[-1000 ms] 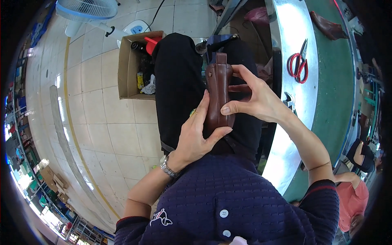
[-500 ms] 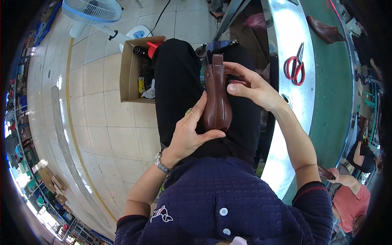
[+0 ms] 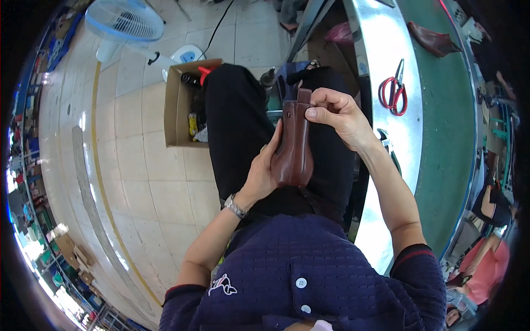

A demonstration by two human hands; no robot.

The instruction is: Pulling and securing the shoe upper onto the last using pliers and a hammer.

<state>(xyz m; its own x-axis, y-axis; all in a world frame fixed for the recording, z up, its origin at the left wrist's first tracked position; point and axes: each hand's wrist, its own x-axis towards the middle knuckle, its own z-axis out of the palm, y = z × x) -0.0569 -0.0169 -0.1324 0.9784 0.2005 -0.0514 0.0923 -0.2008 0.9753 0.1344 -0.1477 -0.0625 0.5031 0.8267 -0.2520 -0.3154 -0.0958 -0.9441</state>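
Observation:
A brown leather boot upper (image 3: pixel 295 149) stands roughly upright over my lap, its rounded, seamed end toward me and a short tab at the top. My left hand (image 3: pixel 264 170) wraps around its lower left side, with some fingers hidden behind the leather. At the top right edge beside the tab, my right hand (image 3: pixel 338 117) pinches the upper between thumb and bent fingers. Red-handled scissors (image 3: pixel 394 95) lie on the metal bench to the right of that hand. Close to my right wrist, a partly hidden metal tool (image 3: pixel 385 139) also rests on the bench.
The shiny metal bench (image 3: pixel 377 220) runs along my right, beside a green belt (image 3: pixel 445 182) carrying another brown boot upper (image 3: pixel 434 39). A cardboard box (image 3: pixel 175 110) with assorted items stands by my left knee. Beyond it is a fan (image 3: pixel 125 21). Another person (image 3: pixel 486 265) sits at far right.
The boot upper has shifted slightly toward me. My left thumb no longer lies across its near end. My right fingers, apart from the leather before, now grip its top edge.

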